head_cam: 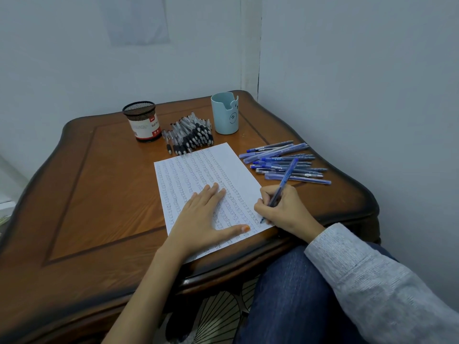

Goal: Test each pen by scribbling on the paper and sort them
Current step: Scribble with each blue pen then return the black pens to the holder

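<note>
A white sheet of paper [198, 175] covered in rows of small marks lies on the wooden table [99, 194]. My left hand [203, 219] presses flat on the sheet with straight fingers. My right hand [283, 209] grips a blue pen [285, 180], whose tip touches the paper's lower right edge. A pile of several blue pens [285, 161] lies to the right of the sheet. Beyond the sheet lies a pile of several black-grip pens [190, 136].
A black mesh pen cup [142, 121] with a red-and-white label stands at the back left of the pens. At the back right stands a light blue cup [224, 112]. Walls close in behind and to the right. My knee in jeans [285, 294] is below the table's front edge.
</note>
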`<state>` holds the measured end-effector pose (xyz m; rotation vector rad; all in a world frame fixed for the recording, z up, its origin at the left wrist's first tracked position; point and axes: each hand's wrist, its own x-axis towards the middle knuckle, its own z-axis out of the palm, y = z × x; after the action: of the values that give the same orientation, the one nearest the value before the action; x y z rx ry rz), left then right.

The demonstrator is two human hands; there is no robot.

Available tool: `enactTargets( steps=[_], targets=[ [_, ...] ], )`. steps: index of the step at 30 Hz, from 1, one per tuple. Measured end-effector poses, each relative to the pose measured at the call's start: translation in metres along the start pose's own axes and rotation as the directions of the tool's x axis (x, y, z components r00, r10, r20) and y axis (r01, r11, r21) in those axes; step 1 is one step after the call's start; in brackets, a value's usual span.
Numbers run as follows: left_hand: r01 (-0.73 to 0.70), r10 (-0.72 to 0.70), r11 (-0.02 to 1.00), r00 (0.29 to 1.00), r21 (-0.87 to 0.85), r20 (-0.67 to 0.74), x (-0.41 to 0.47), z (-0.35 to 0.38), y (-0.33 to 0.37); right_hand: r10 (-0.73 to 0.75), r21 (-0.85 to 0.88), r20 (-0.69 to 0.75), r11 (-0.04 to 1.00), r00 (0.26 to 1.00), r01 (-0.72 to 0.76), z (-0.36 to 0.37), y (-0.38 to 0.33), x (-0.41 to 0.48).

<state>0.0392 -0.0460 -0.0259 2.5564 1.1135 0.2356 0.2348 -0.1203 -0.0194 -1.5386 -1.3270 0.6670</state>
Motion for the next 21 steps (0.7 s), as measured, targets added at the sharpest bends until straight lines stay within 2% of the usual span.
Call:
enactTargets(
  steps=[12,15,18,21],
  targets=[
    [0.008,-0.008,1.000,1.000,-0.021,0.004,-0.001,-0.001,0.001,0.004,-0.005,-0.012,1.000,1.000,-0.004,0.003,-0.001,0.000],
    [0.006,-0.005,1.000,1.000,-0.030,0.010,-0.001,-0.001,0.001,0.119,0.164,-0.004,0.980,0.993,-0.117,-0.003,-0.005,0.000],
    [0.003,-0.002,0.999,1.000,-0.040,0.019,-0.002,-0.001,0.000,0.223,0.389,0.006,0.898,0.975,-0.208,-0.007,-0.009,0.003],
    [-0.005,0.006,0.999,1.000,-0.052,0.027,-0.001,-0.002,-0.001,0.246,0.426,0.007,0.876,0.969,-0.225,-0.008,-0.012,0.004]
  ],
)
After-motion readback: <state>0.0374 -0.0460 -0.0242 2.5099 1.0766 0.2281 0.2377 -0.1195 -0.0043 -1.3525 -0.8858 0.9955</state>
